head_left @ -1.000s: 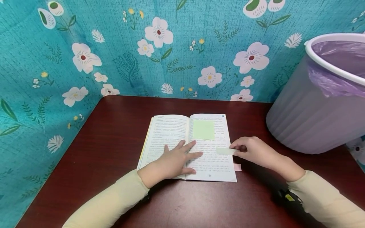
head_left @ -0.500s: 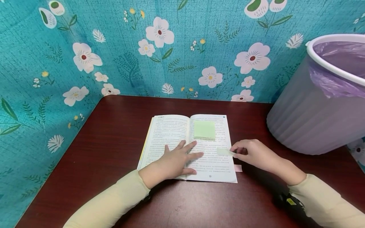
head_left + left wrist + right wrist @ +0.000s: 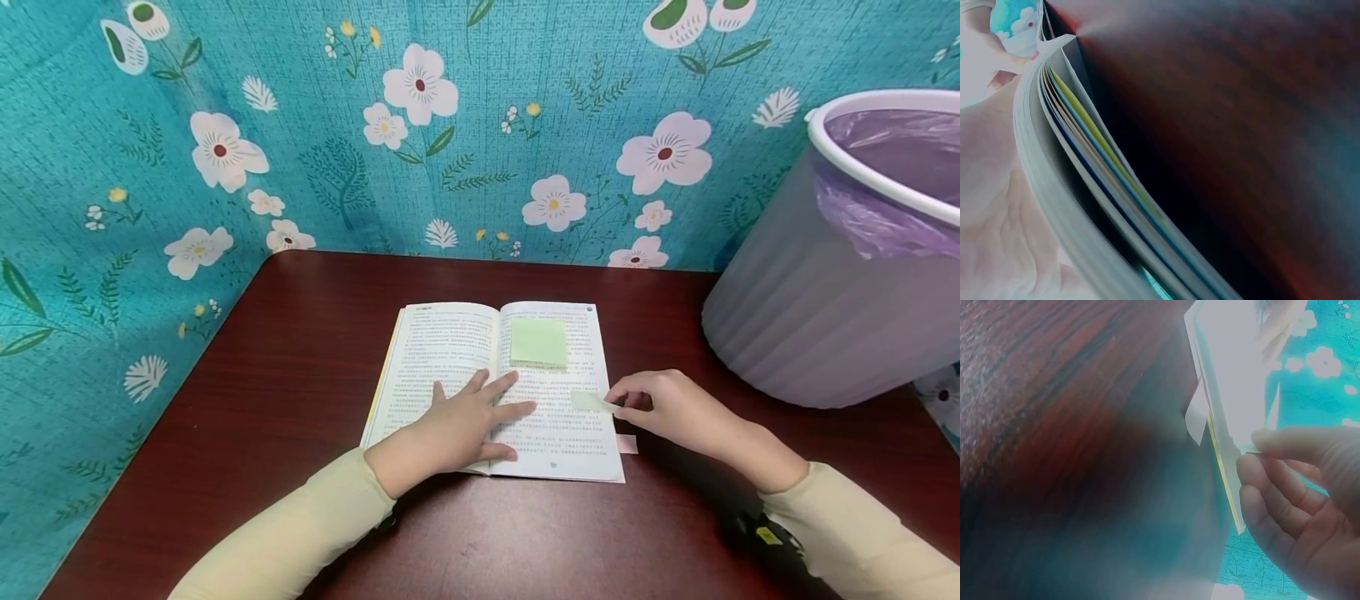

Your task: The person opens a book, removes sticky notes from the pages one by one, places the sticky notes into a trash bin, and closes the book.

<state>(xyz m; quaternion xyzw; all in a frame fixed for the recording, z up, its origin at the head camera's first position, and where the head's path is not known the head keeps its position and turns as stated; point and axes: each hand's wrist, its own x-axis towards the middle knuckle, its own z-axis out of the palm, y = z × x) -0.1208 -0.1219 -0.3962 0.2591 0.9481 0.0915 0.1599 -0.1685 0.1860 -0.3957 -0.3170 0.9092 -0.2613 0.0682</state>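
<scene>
An open book (image 3: 442, 342) lies flat on the dark red-brown table. My left hand (image 3: 450, 429) rests across its centre fold, fingers spread over both pages. At the outer edge of the right page, my right hand (image 3: 667, 406) pinches the end of a pale green sticky note (image 3: 588, 400) between thumb and fingertips; the note's other end lies over the printed lines. Higher on that page sits a square light green sticky note pad (image 3: 538, 342). In the right wrist view, glare washes out the page beside the pinching fingers (image 3: 1266, 478).
A pink page tab (image 3: 627, 444) sticks out from the book's right edge, below the right hand. A grey waste bin (image 3: 817, 308) with a purple liner stands at the right. Behind the table (image 3: 322, 333) hangs a teal floral cloth (image 3: 480, 125).
My right hand has sunk slightly toward me, still pinching the sticky note. The left hand stays in place on the book.
</scene>
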